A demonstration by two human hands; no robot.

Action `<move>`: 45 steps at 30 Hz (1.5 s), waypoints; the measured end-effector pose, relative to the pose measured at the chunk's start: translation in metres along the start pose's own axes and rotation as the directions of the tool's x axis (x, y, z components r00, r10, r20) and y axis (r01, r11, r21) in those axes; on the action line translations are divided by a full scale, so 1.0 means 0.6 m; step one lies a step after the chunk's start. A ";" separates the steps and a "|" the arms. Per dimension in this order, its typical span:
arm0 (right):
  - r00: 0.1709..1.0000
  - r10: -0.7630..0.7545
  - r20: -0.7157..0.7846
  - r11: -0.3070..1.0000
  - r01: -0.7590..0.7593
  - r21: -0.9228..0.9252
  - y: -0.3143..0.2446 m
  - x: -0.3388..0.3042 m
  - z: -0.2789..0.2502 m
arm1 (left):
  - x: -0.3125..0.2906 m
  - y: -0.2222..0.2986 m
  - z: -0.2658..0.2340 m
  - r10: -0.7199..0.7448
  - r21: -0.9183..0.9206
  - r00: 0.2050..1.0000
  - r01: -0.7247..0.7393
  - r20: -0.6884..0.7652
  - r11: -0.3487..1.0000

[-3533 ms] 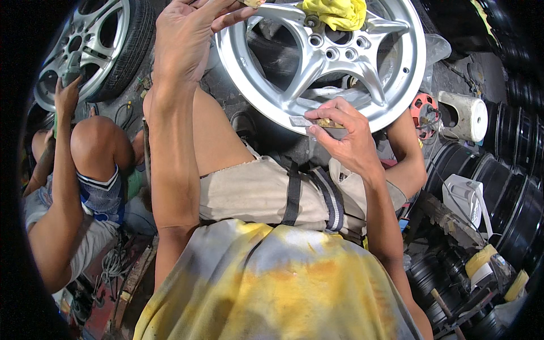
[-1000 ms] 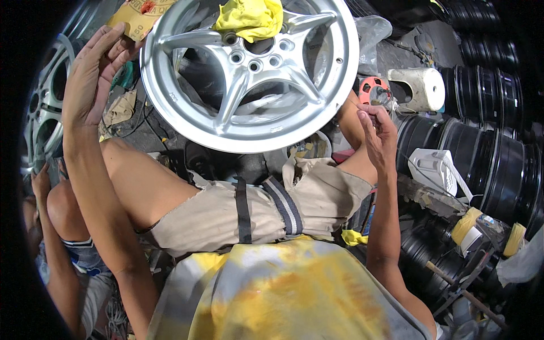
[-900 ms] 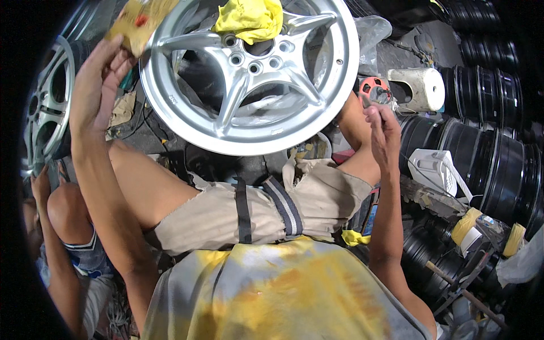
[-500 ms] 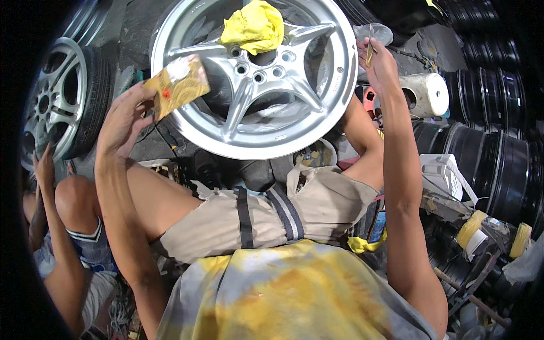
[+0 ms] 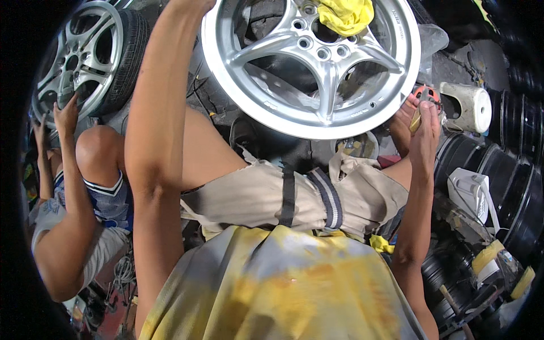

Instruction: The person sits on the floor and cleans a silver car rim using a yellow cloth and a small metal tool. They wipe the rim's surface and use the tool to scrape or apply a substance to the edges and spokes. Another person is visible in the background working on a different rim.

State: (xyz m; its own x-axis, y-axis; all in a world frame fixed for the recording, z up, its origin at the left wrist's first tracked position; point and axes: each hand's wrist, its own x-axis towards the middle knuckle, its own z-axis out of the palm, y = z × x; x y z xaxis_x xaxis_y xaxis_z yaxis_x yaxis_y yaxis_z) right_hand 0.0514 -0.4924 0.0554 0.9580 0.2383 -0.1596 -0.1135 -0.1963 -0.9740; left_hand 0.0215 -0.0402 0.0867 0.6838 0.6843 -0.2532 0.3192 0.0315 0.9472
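Note:
A silver alloy wheel rim [image 5: 327,85] fills the upper middle, held up in front of my bent legs. A crumpled yellow cloth [image 5: 347,16] lies on its hub. My right hand [image 5: 425,127] is closed around a small flat scraper [image 5: 416,118] with a yellowish body and a grey tip, just outside the rim's lower right edge. Along the rim's left side my left forearm [image 5: 161,90] reaches up to the top edge of the head view. The left hand itself lies beyond that edge, so its fingers and anything in them are hidden.
At left, another person's hand [image 5: 67,116] is at a second silver wheel with a tyre [image 5: 133,54]. A white plastic stool [image 5: 481,110], an orange-red round thing [image 5: 428,95] and stacked black rims [image 5: 510,170] are at right. A tub [image 5: 365,146] stands below the rim.
My left hand, which held a gold card with white and red paste, has gone up out of view. My right hand has come down with the scraper. The whole view has shifted.

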 end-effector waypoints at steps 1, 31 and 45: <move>0.986 -0.165 0.027 0.962 0.167 -0.217 0.016 0.011 -0.020 | -0.004 -0.012 0.007 0.110 -0.022 0.994 -0.109 0.003 0.994; 0.636 -0.233 0.735 0.773 0.580 -0.257 0.002 -0.092 0.158 | -0.023 -0.029 -0.054 0.325 -0.471 0.937 -0.346 -0.128 0.811; 0.613 -0.230 0.756 0.748 0.608 -0.265 0.000 -0.090 0.160 | -0.025 -0.026 -0.047 0.357 -0.491 0.929 -0.359 -0.103 0.794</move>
State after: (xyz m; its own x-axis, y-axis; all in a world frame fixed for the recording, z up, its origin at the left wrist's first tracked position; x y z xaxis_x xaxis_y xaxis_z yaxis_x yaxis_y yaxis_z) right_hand -0.0256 -0.4138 0.0486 0.4139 0.9103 0.0045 0.5675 -0.2541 -0.7832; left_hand -0.0123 -0.0304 0.0814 0.6813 0.7215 0.1231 -0.3143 0.1366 0.9394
